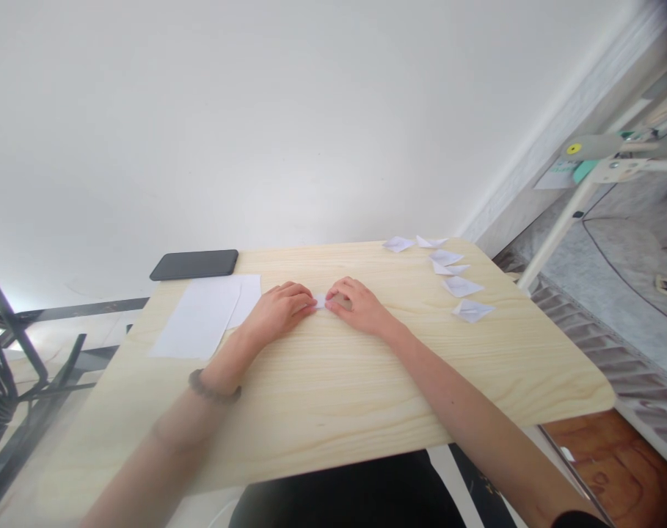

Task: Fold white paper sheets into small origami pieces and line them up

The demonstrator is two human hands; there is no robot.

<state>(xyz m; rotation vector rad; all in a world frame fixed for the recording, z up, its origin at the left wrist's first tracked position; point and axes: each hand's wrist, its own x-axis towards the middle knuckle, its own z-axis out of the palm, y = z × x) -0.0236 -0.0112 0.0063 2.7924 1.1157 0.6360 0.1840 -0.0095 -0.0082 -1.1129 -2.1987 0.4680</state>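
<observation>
A small piece of folded white paper (321, 301) lies low over the middle of the table, pinched at its two ends. My left hand (285, 306), with a dark beaded bracelet on the wrist, has its fingertips closed on the left end. On the right end, my right hand (356, 303) pinches with thumb and fingers. Most of the paper's outline is hidden by the fingers. Left of my left hand lie flat white paper sheets (195, 319), overlapping. Several folded paper boats (463, 286) stand apart from my right hand, along the table's far right side.
The light wooden table (311, 396) has rounded corners and meets a white wall at the back. A black phone (195, 265) lies at the back left, by the sheets. A white metal frame (558, 227) rises beyond the right edge; dark chair parts (30, 359) stand at left.
</observation>
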